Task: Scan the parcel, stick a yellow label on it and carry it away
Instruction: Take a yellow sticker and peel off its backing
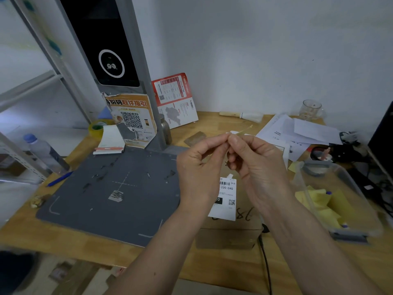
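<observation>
A brown cardboard parcel (229,235) lies on the wooden desk, right of the grey scan mat (110,188). A white shipping label (225,199) with a barcode and handwritten digits sits on its top. My left hand (200,167) and my right hand (255,165) are raised together above the parcel. Their fingertips pinch a thin pale yellowish label (242,132) between them, seen almost edge-on. The hands hide the far part of the parcel. The scanner post (119,60) with its black screen rises behind the mat.
A clear plastic bin (348,228) with yellow labels stands at the right. Loose papers (297,133), a glass mug (311,108) and a brush (242,114) lie at the back. A notepad (110,139), tape roll (96,127), bottle (42,152) and blue pen (60,178) sit left.
</observation>
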Demonstrator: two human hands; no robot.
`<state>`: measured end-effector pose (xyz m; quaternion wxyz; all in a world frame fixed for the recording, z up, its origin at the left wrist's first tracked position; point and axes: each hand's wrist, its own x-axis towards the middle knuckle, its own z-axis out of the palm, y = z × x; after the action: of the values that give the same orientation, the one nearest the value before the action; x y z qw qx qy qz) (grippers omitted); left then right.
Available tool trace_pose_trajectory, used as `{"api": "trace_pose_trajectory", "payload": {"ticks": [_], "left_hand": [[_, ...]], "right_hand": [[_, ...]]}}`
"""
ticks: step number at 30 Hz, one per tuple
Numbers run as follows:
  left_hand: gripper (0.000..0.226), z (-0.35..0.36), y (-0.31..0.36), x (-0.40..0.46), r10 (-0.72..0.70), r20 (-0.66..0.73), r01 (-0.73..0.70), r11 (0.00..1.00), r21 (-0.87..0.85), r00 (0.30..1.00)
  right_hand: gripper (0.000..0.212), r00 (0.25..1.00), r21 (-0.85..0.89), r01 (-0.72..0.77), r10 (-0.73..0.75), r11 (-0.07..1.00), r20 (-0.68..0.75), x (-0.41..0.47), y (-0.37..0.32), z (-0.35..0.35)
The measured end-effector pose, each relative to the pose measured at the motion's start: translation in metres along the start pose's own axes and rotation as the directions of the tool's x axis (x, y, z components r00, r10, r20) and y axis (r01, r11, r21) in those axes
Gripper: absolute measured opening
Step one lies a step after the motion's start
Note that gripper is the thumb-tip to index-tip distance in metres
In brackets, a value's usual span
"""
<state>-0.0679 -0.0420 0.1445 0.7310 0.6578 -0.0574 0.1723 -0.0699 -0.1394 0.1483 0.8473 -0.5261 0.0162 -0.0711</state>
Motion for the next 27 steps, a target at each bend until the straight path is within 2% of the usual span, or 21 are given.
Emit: {"api": "trace_pose_trajectory", "payload": {"ticks": [8,14,16,19,22,25,27], "left_hand": [[0.021,0.015,-0.002,-0.014,-0.072,0.007,0.072,0.997,-0.018,0.997],[0.022,0.032,-0.005,-0.025,-0.148,0.002,0.148,0.987,-0.057,0.989],[0.02,0.038,-0.008,-0.028,-0.198,0.002,0.197,0.978,-0.069,0.98],[0.017,0.044,-0.013,-0.03,-0.241,-0.009,0.24,0.969,-0.059,0.971],[0.015,0.05,-0.013,-0.034,-0.221,-0.014,0.22,0.975,-0.037,0.975],[0.013,0.055,-0.012,-0.037,-0.197,-0.063,0.197,0.98,-0.013,0.978],[0.016,0.057,-0.015,-0.04,-0.131,-0.142,0.148,0.982,0.117,0.981]], "right_hand": [[0.012,0.997,-0.2,0.062,-0.071,0.978,-0.037,-0.006,-0.004,-0.018],[0.01,0.987,-0.278,0.125,-0.149,0.952,-0.067,-0.01,-0.012,-0.037],[0.014,0.965,-0.377,0.21,-0.254,0.902,-0.069,-0.009,-0.013,-0.046],[0.024,0.91,-0.633,0.323,-0.415,0.704,0.002,-0.008,-0.013,-0.061],[0.015,0.885,-0.724,0.374,-0.457,0.579,0.091,-0.006,-0.014,-0.072],[0.008,0.875,-0.746,0.397,-0.465,0.535,0.132,-0.005,-0.016,-0.078],[0.012,0.902,-0.702,0.379,-0.41,0.603,0.134,-0.006,-0.017,-0.079]]}}
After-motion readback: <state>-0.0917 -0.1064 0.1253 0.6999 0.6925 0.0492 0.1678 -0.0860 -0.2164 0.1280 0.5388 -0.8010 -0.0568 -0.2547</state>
